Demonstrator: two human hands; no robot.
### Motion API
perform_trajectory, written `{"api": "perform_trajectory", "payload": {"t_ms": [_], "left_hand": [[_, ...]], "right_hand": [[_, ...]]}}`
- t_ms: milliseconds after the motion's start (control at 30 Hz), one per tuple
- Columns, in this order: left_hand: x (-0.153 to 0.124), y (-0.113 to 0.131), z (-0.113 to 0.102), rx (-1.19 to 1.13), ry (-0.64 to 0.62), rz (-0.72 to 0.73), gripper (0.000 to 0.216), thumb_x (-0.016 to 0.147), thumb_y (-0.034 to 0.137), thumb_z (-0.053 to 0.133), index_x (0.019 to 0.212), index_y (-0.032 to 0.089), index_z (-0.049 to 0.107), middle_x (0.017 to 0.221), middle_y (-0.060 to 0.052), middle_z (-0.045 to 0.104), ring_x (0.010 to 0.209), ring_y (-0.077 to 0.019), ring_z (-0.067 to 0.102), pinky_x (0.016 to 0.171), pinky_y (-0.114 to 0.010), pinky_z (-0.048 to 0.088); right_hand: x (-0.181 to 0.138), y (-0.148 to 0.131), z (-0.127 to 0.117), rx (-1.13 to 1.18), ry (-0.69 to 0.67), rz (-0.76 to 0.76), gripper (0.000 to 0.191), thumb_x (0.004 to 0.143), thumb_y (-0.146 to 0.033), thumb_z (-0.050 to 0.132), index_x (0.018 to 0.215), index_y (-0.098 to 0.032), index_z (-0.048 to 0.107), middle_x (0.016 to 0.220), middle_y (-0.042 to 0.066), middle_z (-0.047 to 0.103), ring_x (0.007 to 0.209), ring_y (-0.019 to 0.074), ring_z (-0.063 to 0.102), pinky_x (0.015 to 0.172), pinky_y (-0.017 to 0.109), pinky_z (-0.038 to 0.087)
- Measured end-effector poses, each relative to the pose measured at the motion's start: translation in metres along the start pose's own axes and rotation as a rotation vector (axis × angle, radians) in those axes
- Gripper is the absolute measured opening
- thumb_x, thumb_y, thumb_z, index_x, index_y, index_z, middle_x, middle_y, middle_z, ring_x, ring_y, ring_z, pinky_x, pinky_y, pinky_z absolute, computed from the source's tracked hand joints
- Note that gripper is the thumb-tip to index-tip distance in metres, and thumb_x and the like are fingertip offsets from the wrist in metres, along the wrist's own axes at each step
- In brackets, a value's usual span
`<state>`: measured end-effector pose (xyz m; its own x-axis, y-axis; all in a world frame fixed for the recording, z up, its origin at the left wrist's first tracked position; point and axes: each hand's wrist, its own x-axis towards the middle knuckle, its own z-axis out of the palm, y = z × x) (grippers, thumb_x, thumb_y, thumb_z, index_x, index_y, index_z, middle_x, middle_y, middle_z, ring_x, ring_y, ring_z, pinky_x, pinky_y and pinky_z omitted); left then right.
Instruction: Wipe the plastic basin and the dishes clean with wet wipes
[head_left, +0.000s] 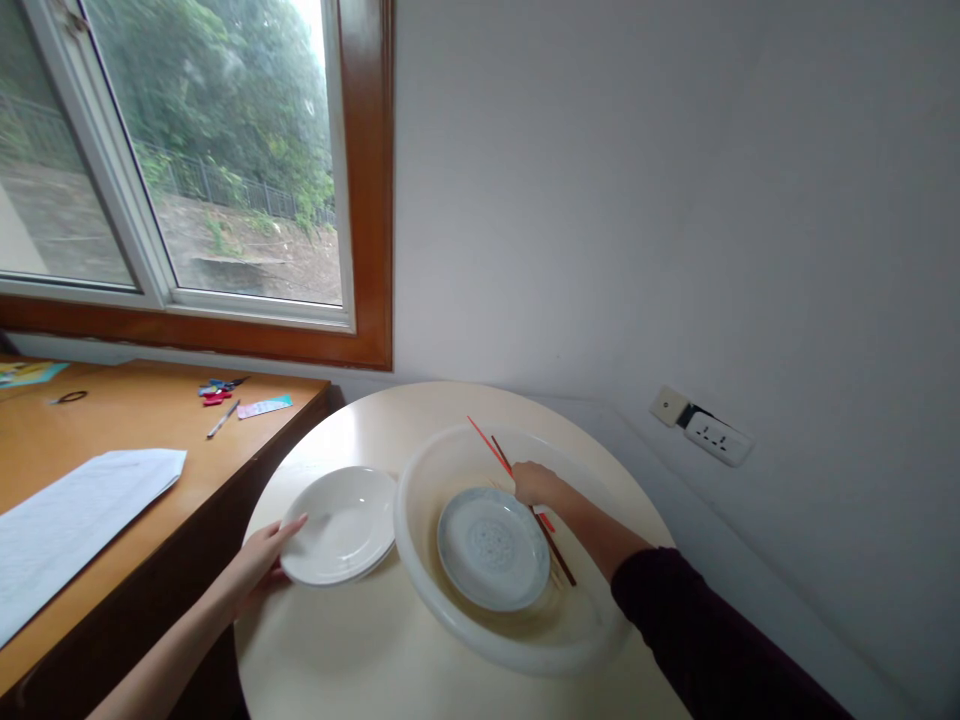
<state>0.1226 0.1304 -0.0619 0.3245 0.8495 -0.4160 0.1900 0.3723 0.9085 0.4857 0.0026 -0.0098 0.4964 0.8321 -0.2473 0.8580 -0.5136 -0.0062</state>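
My left hand is closed on the left rim of a white plate, thumb on top and fingers below. The plate's front edge looks doubled, as if another lies under it. Beside it stands a large whitish plastic basin. Inside the basin lies a pale plate with a blue-grey pattern. Over the basin my right hand is closed around chopsticks; a dark brown chopstick and a red one stick out of the fist. Thin light-coloured sticks show partly behind the patterned plate.
Everything round my hands stands on a round cream table against the wall. To the left is a wooden desk with a white paper, a pen and small items. A wall socket is at right.
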Motion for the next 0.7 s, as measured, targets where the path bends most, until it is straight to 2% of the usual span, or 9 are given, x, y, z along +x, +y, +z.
{"api": "perform_trajectory", "payload": {"t_ms": [133,300,400,533,700], "left_hand": [[-0.003,0.000,-0.001,-0.014,-0.002,0.026,0.039,0.066,0.046,0.068,0.086,0.014,0.056,0.060,0.001,0.060,0.047,-0.0096,0.055,0.041,-0.017,0.046],[-0.011,0.002,-0.002,0.049,-0.053,0.003,0.047,0.065,0.049,0.068,0.093,0.015,0.052,0.058,0.001,0.060,0.049,-0.0122,0.059,0.047,-0.021,0.051],[-0.012,0.002,-0.002,0.101,-0.104,-0.038,0.054,0.065,0.054,0.064,0.098,0.014,0.049,0.054,0.000,0.059,0.048,-0.0155,0.061,0.050,-0.025,0.053],[-0.012,0.002,-0.003,0.186,-0.122,-0.031,0.059,0.069,0.061,0.055,0.103,0.014,0.044,0.052,-0.001,0.059,0.047,-0.0170,0.062,0.042,-0.021,0.048],[-0.018,0.002,-0.002,0.184,-0.143,-0.003,0.057,0.074,0.056,0.054,0.110,0.014,0.040,0.052,0.001,0.056,0.048,-0.0174,0.062,0.037,-0.019,0.044]], "right_hand": [[0.001,0.000,-0.002,-0.052,-0.158,0.011,0.031,0.086,-0.032,0.053,0.113,-0.016,0.052,0.113,0.008,0.055,0.095,0.0196,0.057,0.079,0.040,0.049],[-0.006,0.002,0.000,-0.061,-0.232,-0.002,0.031,0.086,-0.032,0.053,0.113,-0.016,0.052,0.113,0.008,0.055,0.096,0.0200,0.057,0.079,0.040,0.049],[-0.009,0.004,0.002,-0.040,-0.251,-0.004,0.031,0.086,-0.031,0.054,0.113,-0.016,0.053,0.113,0.007,0.056,0.096,0.0200,0.057,0.080,0.040,0.049],[-0.009,0.006,0.004,0.011,-0.256,-0.006,0.030,0.086,-0.032,0.054,0.111,-0.016,0.054,0.112,0.007,0.056,0.095,0.0200,0.057,0.079,0.040,0.049],[-0.008,0.008,0.008,0.082,-0.207,-0.016,0.029,0.086,-0.032,0.054,0.109,-0.015,0.055,0.109,0.006,0.057,0.093,0.0196,0.058,0.077,0.039,0.050]]}}
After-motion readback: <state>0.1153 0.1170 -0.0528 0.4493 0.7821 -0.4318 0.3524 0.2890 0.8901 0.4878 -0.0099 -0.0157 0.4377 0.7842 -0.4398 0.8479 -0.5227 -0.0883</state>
